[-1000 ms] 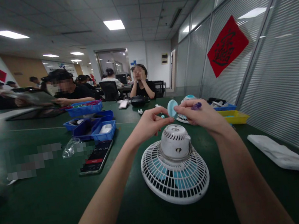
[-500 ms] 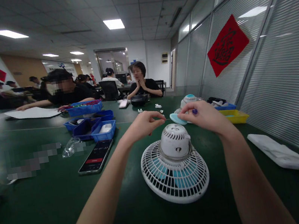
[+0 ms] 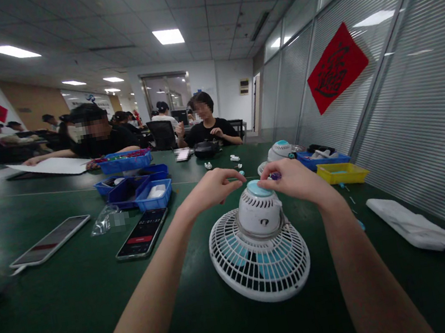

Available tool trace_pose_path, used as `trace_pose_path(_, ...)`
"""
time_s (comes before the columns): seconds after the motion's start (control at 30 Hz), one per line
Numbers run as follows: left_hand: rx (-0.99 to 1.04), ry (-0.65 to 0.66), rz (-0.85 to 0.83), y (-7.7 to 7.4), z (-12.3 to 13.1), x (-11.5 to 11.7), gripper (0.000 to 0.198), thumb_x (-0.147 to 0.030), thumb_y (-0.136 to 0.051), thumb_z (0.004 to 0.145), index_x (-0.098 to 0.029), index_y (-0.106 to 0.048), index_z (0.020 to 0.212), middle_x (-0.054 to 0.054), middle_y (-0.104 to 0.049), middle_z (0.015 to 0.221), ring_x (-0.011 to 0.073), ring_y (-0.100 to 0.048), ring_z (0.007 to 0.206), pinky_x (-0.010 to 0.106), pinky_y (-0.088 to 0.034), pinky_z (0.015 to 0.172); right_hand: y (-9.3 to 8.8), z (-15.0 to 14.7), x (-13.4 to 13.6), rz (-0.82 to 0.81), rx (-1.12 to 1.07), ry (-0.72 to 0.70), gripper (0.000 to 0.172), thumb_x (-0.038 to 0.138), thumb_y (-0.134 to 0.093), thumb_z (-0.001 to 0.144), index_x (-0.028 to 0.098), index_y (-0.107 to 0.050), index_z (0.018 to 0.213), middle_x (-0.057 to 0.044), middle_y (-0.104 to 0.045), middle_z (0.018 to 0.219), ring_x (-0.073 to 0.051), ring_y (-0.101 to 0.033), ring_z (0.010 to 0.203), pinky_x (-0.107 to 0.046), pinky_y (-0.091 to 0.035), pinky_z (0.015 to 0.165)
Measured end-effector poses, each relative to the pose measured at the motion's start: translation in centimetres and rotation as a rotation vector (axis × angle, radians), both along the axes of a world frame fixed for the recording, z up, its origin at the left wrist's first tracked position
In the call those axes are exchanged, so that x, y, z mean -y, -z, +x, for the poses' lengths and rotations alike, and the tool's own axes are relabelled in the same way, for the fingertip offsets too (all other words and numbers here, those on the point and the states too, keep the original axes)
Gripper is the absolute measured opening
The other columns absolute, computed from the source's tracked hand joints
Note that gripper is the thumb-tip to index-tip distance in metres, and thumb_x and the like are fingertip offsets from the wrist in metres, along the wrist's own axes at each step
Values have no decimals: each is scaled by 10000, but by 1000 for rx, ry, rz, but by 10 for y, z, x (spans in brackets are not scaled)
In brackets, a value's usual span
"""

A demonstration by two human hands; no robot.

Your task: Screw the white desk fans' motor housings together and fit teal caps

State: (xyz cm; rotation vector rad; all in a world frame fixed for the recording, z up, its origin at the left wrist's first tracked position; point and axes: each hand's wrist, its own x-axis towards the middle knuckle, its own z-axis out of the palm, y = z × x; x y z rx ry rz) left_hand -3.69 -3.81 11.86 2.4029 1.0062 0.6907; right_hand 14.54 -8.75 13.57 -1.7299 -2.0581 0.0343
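Observation:
A white fan (image 3: 260, 214) stands on its front grille, with blue blades showing through the bars. My right hand (image 3: 292, 178) pinches the edge of a light-blue round cap (image 3: 258, 188), which rests against the top of the motor housing. A purple piece (image 3: 275, 176) shows at the fingers of that hand; the rest of it is hidden. Just left of the housing top, my left hand (image 3: 220, 188) is curled, thumb and index tips close together. What it holds, if anything, cannot be made out.
Blue bins (image 3: 154, 194), a phone (image 3: 142, 234) and another phone (image 3: 51, 241) lie left. At the right are a second fan housing (image 3: 280, 150), a yellow tray (image 3: 342, 174) and a white long part (image 3: 415, 225). Two people sit across the table.
My right hand has brought the light-blue cap left and down onto the fan's motor housing. My left hand has barely moved. The person opposite has lowered their hands from their face.

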Motion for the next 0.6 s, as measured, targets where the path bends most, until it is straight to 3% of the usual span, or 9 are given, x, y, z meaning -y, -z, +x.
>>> trace_pose_path(0.43, -40, 12, -8, 0, 1, 1, 252, -262, -458, 824, -175, -649, 963, -60, -458, 471, 60, -436, 382, 181, -357, 463, 6, -2, -6, 0, 69, 44, 154, 314, -615, 744, 175, -680, 732, -47, -666, 794, -190, -588, 770, -278, -393, 624)
trace_pose_path(0.6, -66, 44, -7, 2, 5, -2, 254, -301, -471, 814, -175, -647, 948, -45, -519, 524, 62, -450, 399, 183, -351, 459, 4, -1, -5, -50, 48, 34, 173, 326, -602, 752, 176, -686, 734, -46, -667, 785, -180, -585, 759, -271, -383, 606)
